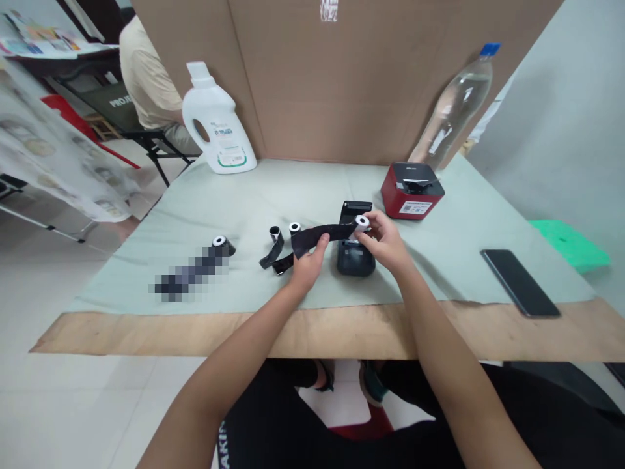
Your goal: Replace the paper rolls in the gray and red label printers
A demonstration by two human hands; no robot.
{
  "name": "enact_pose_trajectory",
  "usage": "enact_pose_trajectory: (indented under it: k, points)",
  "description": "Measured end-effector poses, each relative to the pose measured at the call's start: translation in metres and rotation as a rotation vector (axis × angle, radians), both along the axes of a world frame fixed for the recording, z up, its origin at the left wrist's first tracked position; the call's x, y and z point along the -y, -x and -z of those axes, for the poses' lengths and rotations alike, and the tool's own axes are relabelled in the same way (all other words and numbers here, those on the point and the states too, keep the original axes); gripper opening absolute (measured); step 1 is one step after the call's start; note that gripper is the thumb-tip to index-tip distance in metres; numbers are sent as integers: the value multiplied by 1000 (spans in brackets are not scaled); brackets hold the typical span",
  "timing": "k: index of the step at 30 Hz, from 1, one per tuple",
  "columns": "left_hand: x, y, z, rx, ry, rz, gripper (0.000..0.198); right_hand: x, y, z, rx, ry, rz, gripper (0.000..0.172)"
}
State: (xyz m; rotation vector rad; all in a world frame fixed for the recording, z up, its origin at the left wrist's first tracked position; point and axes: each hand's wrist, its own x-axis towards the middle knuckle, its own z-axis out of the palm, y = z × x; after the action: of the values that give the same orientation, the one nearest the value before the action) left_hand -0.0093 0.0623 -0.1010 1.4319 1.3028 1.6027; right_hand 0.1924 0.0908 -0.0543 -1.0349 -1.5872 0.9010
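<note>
My right hand pinches a small paper roll with a white end and a dark outer face. From it a black strip stretches leftward to my left hand, whose thumb presses on it with the fingers beneath. Below the roll, a small black portable printer lies with its lid raised; my right hand partly covers it. Left of my hands stand a roll with a white end and another black roll with curled strip. Farther left lies a roll, its unrolled strip blurred by pixels.
A red and black box-shaped device stands behind my right hand. A white detergent bottle and a clear bottle lean near the cardboard. A phone lies right, near a green object. Someone sits back left.
</note>
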Motion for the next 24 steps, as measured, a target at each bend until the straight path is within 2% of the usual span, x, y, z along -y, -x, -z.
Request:
enact_pose_trajectory:
  k: [3,7,10,12,18,21,24]
  points:
    - [5,2,-11,-23,-42,-7,49,0,3,3,-28,11,-13,39]
    - [12,3,-25,-147,-238,158,35,0,5,6,-87,-7,-35,44]
    - [14,4,-25,-257,-394,255,27,-1,2,7,-32,-44,-23,43]
    - [14,5,-23,-314,-444,275,25,-2,-1,7,22,-81,4,38]
    - [14,7,-23,-379,-465,283,23,-6,-8,8,31,-109,37,37]
    - [15,6,-25,-329,-460,274,22,-7,-8,9,-7,-73,24,44]
    - [15,4,-26,-259,-381,259,22,-8,-9,9,-42,-51,43,44]
